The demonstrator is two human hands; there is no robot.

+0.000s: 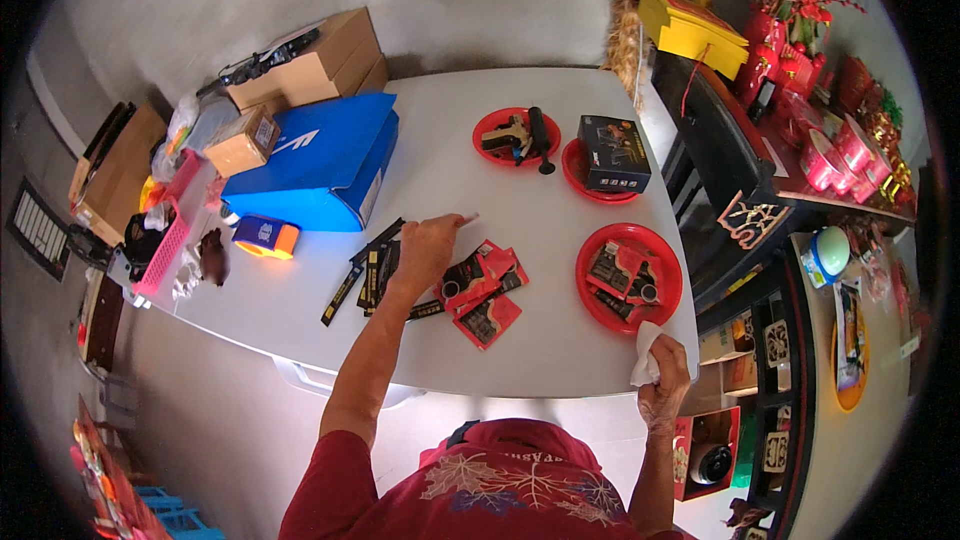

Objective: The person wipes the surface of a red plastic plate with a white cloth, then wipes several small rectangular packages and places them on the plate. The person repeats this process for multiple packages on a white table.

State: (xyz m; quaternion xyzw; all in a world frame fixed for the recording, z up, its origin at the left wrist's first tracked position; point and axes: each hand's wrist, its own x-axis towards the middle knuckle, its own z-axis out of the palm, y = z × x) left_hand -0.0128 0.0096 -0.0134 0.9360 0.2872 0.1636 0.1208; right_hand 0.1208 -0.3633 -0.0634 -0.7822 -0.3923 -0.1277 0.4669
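My left hand [426,252] reaches over the middle of the table, fingers pinched together. A small pale tip shows at its fingertips, too small to name. Below and beside it lie several black stick-shaped packets [342,296], partly hidden by my wrist. Just right of that wrist is a loose pile of red and black sachets [490,323]. My right hand [664,378] is closed round a crumpled white tissue [646,352] at the table's near right edge. The tissue is against or just in front of the rim of a red plate [586,302] holding more red sachets [614,268].
Farther back are a red plate [484,121] with a dark-handled tool and a black box [614,152] on another red plate [574,183]. On the left stand a blue box [310,160], an orange-and-blue tape dispenser [266,236] and a pink basket [165,248].
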